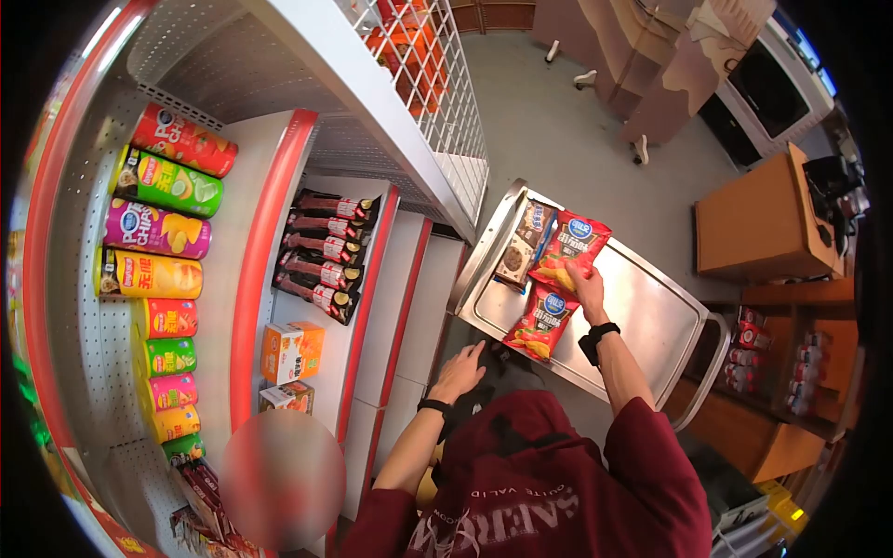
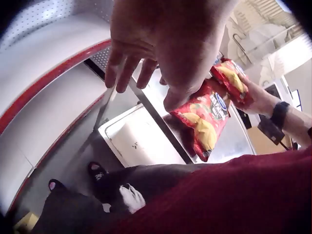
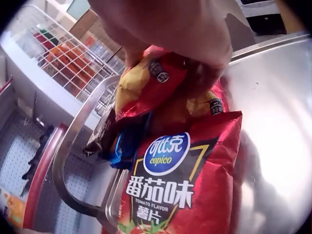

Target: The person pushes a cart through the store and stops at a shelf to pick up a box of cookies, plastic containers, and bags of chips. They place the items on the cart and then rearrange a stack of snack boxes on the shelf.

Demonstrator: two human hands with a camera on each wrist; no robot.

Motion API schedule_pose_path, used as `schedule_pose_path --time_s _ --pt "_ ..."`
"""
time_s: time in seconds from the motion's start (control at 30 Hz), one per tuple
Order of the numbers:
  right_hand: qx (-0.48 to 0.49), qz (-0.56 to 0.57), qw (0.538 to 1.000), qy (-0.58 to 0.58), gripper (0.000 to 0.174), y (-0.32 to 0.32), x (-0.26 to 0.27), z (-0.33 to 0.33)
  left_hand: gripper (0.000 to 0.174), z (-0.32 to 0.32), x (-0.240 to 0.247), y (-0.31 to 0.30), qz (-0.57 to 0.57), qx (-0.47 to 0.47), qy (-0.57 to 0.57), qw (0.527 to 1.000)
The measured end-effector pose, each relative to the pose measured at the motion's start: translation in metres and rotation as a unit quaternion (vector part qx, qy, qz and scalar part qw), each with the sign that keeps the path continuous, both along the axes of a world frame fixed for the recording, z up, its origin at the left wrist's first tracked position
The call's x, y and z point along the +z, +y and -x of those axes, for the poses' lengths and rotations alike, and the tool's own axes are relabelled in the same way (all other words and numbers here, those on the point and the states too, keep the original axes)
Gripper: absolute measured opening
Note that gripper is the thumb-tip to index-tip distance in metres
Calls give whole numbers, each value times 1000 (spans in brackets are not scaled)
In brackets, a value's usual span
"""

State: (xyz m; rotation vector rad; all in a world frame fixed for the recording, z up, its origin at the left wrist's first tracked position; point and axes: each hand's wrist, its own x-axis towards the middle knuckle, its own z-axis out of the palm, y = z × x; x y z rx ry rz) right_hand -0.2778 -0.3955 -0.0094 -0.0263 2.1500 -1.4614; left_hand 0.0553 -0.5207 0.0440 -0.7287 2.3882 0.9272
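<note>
Head view: right hand (image 1: 588, 286) reaches forward over the steel cart tray (image 1: 656, 312), wrist bent down, fingers curled round the near edge of the upper chip bag (image 1: 572, 244). Lower chip bag (image 1: 542, 323) lies touching just below; whether it shares the grasp I cannot tell. Left hand (image 1: 459, 372) hovers off the tray's near corner, fingers loosely spread, holding nothing. Judged step: taking up the bags from the tray. Next move calls for a firm pinch and a lift clear of the biscuit packs (image 1: 523, 244) beside them.
</note>
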Motion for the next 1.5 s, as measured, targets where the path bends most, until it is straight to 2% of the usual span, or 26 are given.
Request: schedule_pose_path --time_s 0.1,0.13,0.17,0.2,0.23,0.3,0.4,0.5,0.57,0.63,0.7,0.77,0.83,0.9,0.93,1.0,1.03,1.1,1.17,1.23,1.3,1.33,1.4,1.43,1.47,1.5 --pt "40 -74 993 77 65 8 6 0 69 -30 2 -8 -4 52 -1 999" --pt "24 -52 995 81 70 12 -7 3 68 -39 3 -9 -1 65 -14 998" --pt "-2 -71 997 20 82 11 8 0 68 -48 4 -9 3 80 -26 996" --pt "-13 -140 985 101 92 25 -42 10 65 -56 6 -8 2 99 -28 995" --pt "-10 -193 972 132 98 28 -36 9 65 -64 7 -6 10 114 -26 993" --pt "-33 -175 972 157 98 37 -35 9 62 -77 7 -4 -8 129 -29 991" --pt "-16 -173 954 245 76 38 2 4 57 -98 11 -1 -11 161 7 987" --pt "21 -72 949 306 43 15 51 -27 52 -114 29 1 -15 183 61 981" --pt "105 -37 953 282 27 -11 87 -59 48 -122 52 2 0 201 86 976" --pt "205 36 889 409 24 -44 78 -89 44 -132 81 2 21 203 155 967" --pt "362 19 884 294 25 -83 62 -130 41 -140 108 4 60 208 205 954" --pt "516 0 808 284 26 -111 87 -192 38 -149 127 3 121 147 260 947" --pt "643 167 655 360 24 -132 110 -241 37 -157 155 3 178 127 299 929" --pt "756 249 469 382 27 -159 145 -284 38 -169 212 5 259 127 335 897" --pt "756 261 453 393 27 -173 160 -302 35 -178 238 6 261 146 311 902" --pt "762 407 303 402 30 -192 193 -336 32 -198 296 15 315 169 354 864" --pt "763 411 260 426 32 -194 243 -350 28 -210 325 21 349 182 395 830" --pt "728 465 242 442 32 -192 340 -370 25 -236 378 35 393 198 408 800" --pt "661 535 256 460 32 -190 416 -381 24 -259 427 43 437 208 419 768" --pt "625 576 264 457 30 -193 484 -384 24 -278 468 51 478 253 465 701" --pt "557 621 288 470 36 -206 534 -382 23 -297 503 53 585 249 433 640" --pt "510 647 304 479 36 -210 565 -379 22 -302 520 53 628 264 414 604" --pt "410 650 407 494 31 -229 609 -380 23 -315 548 44 698 284 376 538" --pt "406 600 450 521 34 -230 636 -380 24 -322 558 37 726 290 358 511" --pt "388 598 442 544 40 -238 660 -382 25 -326 568 31 751 295 340 484" --pt "388 570 461 559 49 -252 673 -383 26 -330 578 23 775 297 323 456"
